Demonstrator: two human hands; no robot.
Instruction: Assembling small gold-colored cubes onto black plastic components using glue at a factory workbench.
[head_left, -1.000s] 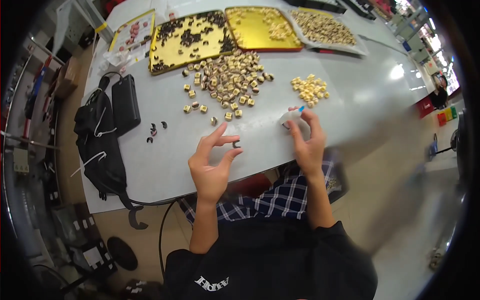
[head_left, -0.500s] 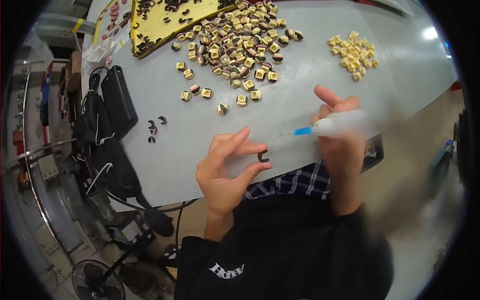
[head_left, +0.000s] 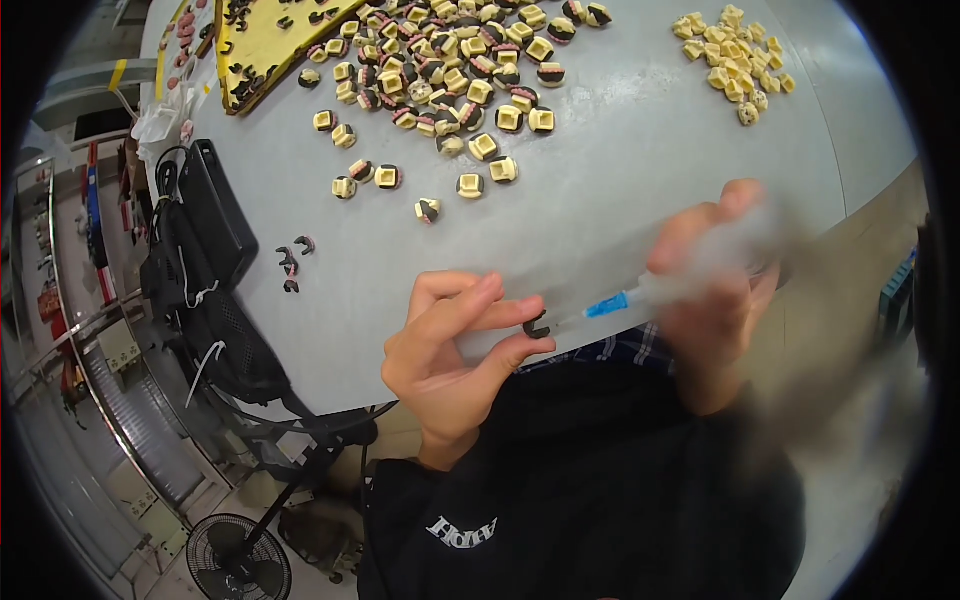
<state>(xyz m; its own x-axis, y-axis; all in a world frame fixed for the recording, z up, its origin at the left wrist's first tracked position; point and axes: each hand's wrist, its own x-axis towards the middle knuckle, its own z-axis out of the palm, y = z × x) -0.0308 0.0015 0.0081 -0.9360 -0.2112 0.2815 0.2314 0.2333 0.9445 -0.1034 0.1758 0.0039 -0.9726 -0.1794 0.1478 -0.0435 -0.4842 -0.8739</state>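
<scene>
Between thumb and fingertips, my left hand (head_left: 455, 345) pinches a small black C-shaped piece (head_left: 537, 325), its open side facing right. My right hand (head_left: 710, 290) is closed round a whitish translucent squeeze bottle (head_left: 655, 288), smeared by motion. A blue needle tip (head_left: 607, 304) on the bottle points left, with its thin end close to the black piece; whether they touch I cannot tell. Several similar dark C-shaped pieces (head_left: 289, 262) lie on the table to the left of my left hand.
Across the grey table (head_left: 610, 190) spreads a heap of cream, black and pink pieces (head_left: 455, 90). A cream-only pile (head_left: 735, 60) lies far right. At the far left is a yellow tray (head_left: 270, 55) with dark bits, near a black power adapter (head_left: 220, 210) and its cables.
The blue tip has come nearer the black piece, and my right hand has shifted right and downward. My left hand keeps its pinch. The whole view has moved slightly.
</scene>
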